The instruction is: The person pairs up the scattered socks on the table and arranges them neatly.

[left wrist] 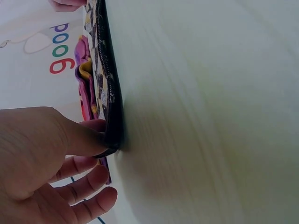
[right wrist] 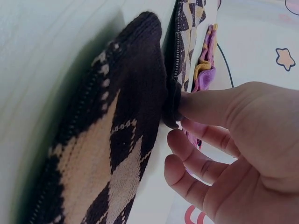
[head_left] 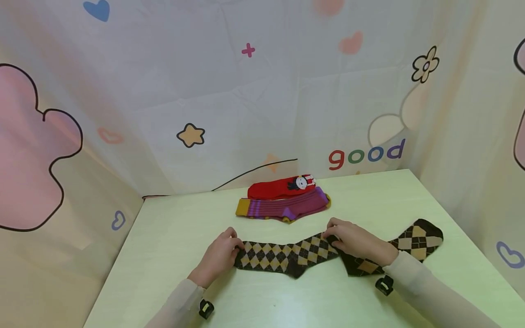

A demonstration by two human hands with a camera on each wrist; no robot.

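A dark argyle sock with yellow and grey diamonds (head_left: 268,257) lies stretched sideways in the head view. My left hand (head_left: 220,253) pinches its dark cuff (left wrist: 114,121) between thumb and forefinger, the other fingers loosely bent. At the opposite end, my right hand (head_left: 358,239) pinches the dark toe (right wrist: 174,105) of the same sock. A second argyle sock with tan diamonds (head_left: 420,239) lies to the right, partly hidden beneath the right hand and wrist. In the right wrist view, its dark end stands close beside the pinched toe.
Behind the argyle socks lie a purple ribbed sock with a mustard cuff (head_left: 268,208) and a red sock with a cartoon figure (head_left: 268,189), side by side. The pale table (head_left: 180,218) meets a printed curtain (head_left: 262,105) at the back and sides.
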